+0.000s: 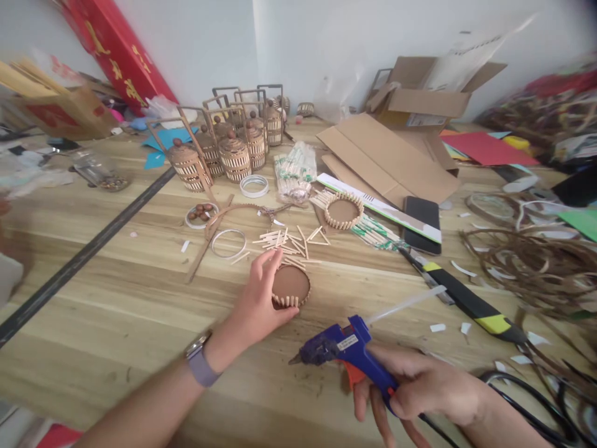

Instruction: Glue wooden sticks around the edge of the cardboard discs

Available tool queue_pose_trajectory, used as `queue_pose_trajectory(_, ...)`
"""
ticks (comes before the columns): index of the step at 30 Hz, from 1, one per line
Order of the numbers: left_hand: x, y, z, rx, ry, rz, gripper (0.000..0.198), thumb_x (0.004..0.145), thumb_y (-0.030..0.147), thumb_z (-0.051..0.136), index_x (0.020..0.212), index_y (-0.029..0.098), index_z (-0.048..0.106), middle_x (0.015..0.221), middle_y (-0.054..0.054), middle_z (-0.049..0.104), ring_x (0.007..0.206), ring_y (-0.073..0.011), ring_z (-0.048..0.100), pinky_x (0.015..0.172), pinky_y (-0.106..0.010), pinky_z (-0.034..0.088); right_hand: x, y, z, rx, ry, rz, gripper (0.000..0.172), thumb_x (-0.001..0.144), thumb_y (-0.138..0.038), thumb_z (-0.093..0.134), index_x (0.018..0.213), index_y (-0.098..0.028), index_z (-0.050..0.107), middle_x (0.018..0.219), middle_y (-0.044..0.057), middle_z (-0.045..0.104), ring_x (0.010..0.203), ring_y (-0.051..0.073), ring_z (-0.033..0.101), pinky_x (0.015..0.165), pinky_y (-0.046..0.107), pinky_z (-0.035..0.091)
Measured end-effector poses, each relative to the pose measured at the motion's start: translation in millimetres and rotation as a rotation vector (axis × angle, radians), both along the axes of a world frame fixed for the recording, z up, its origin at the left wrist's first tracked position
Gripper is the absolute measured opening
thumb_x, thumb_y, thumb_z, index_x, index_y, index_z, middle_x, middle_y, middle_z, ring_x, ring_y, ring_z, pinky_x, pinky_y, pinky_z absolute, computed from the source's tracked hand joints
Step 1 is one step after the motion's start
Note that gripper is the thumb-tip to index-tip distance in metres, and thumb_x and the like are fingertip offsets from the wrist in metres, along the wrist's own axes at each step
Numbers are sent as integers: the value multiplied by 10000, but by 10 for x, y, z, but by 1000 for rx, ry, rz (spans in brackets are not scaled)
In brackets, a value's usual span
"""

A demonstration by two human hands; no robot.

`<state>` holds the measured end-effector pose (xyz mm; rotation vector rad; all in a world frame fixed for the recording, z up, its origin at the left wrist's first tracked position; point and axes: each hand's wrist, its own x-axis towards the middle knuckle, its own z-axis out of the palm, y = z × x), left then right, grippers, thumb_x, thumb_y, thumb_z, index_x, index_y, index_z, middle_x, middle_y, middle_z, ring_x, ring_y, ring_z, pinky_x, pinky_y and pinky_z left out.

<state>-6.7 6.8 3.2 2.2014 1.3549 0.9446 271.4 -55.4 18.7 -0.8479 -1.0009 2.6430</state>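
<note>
The base (293, 283) is rested on the table (140, 305) and gripped at its edge by the left hand (255, 298), with the thumb set at the near side and the fingertips at the far left; the disc is left mostly exposed to the right of the palm. Pegs (292, 301) are lined along its near edge. The glue gun (361, 354) is grasped by the right hand (422, 382), its nozzle pointed left, below the base.
</note>
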Motion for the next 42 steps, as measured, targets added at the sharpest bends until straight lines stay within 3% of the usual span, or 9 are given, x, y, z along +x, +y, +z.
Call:
queue_pose_trajectory(6,8,-14,-9,-12,-32,-38,1244,620,119,848,1502,383,12,1458,-145,263,1349,-370,394,1071,-596,402,-14,-39,91,304,-275,149,539,784,-635,628,1016,-160,520,807,62,666,599,126,651,436,167,417)
queue_pose_trajectory(14,48,-11,-37,-3,-27,-15,1240,625,123,849,1503,383,12,1442,-140,283,1302,-357,452,1072,-576,407,116,39,317,1069,-902,113,448,843,-563,566,575,-204,568,543,15,566,511,150,490,469,254,324)
queue_pose_trajectory(18,58,0,-21,-13,-20,-21,1216,632,138,841,1506,360,25,1444,-142,276,1304,-348,436,1089,-576,382,37,252,467,1268,-1006,-107,309,886,-449,519,688,-226,600,582,9,588,517,164,511,488,268,379)
queue_pose_trajectory(21,53,15,-22,17,-15,-40,1201,640,157,838,1507,349,30,1438,-136,305,1349,-350,369,1106,-571,356,-221,574,549,1459,-978,-30,82,871,-234,541,825,-212,605,764,29,665,666,173,601,618,273,448)
queue_pose_trajectory(23,50,23,-33,41,-25,-53,1196,638,157,838,1508,347,40,1438,-129,320,1365,-347,346,1119,-563,338,-440,849,547,1567,-1061,81,91,877,-142,526,900,-191,600,873,56,686,802,187,633,712,276,452)
queue_pose_trajectory(26,50,27,-52,40,-39,-36,1189,626,154,842,1510,334,68,1454,-135,306,1372,-355,338,1124,-561,327,-721,1220,479,1607,-1151,214,165,837,-53,549,950,-163,598,1013,103,690,976,225,627,772,272,429)
queue_pose_trajectory(30,54,28,-58,42,-34,-33,1197,617,159,850,1509,323,69,1454,-143,304,1371,-356,336,1127,-563,319,-883,1426,413,1578,-1175,304,193,828,-37,545,983,-141,594,969,124,709,879,230,657,667,256,408)
queue_pose_trajectory(38,40,42,-59,75,-22,-58,1239,607,154,865,1510,343,39,1444,-145,314,1360,-361,339,1115,-560,333,-749,1236,427,1579,-1091,293,219,859,-57,496,1050,-108,590,994,142,698,870,211,646,715,259,426)
queue_pose_trajectory(42,40,39,-54,76,-10,-59,1258,609,159,873,1508,357,16,1439,-144,316,1353,-359,346,1100,-559,356,-645,1040,460,1541,-993,165,150,876,-112,486,946,-154,612,832,46,678,740,155,613,671,237,436)
